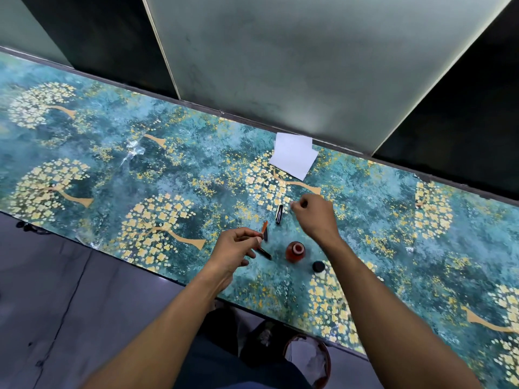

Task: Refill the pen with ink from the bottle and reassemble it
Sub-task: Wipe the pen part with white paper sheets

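Observation:
An open ink bottle (295, 251) with reddish ink stands on the table, its black cap (318, 266) lying just to its right. My left hand (234, 247) sits left of the bottle and pinches a thin pen part (264, 230) whose orange and dark end sticks out past the fingertips. A dark pen piece (264, 253) pokes out beneath that hand; whether it is held or lying on the table I cannot tell. A black pen cap (279, 214) lies beyond the bottle. My right hand (316, 217) hovers right of this cap, fingers pinched on a small pale bit (293, 204).
White folded paper (293, 155) lies at the table's far edge against the frosted panel (280, 66). The table (140, 164) has a teal cover with yellow tree patterns. A bin (311, 360) stands on the floor under the near edge.

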Demonstrator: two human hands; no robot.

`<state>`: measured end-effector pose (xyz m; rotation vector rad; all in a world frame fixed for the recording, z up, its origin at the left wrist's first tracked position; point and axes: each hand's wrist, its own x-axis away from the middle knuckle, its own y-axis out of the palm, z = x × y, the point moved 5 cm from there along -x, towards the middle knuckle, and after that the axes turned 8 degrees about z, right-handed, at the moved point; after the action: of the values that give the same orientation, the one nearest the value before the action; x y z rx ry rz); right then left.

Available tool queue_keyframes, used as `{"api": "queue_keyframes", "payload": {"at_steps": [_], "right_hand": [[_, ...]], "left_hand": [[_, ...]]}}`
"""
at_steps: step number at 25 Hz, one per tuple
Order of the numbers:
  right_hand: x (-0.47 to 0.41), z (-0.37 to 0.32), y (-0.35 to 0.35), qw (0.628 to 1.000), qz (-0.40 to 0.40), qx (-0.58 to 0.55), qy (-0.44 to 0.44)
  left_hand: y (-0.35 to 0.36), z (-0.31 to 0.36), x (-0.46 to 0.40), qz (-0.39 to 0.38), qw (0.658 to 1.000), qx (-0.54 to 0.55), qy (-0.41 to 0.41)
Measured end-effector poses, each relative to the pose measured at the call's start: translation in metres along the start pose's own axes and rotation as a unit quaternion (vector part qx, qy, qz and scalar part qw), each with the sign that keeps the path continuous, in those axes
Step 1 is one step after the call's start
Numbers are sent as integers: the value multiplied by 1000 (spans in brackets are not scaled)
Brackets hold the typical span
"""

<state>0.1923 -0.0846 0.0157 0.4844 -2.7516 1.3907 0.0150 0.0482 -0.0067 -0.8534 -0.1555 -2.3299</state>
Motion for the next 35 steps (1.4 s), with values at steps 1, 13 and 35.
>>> {"api": "queue_keyframes", "payload": {"at_steps": [1,13,35], "right_hand": [[-16,1,0,1000,8,-6,11],[-122,4,49,968,43,238,-63],[-129,25,61,936,125,-76,321]], "left_hand": [[-3,3,-2,0,1000,4,3],[-27,21,-27,-24,999,13,20],[-40,45,-38,-84,996,-3,14]]}}
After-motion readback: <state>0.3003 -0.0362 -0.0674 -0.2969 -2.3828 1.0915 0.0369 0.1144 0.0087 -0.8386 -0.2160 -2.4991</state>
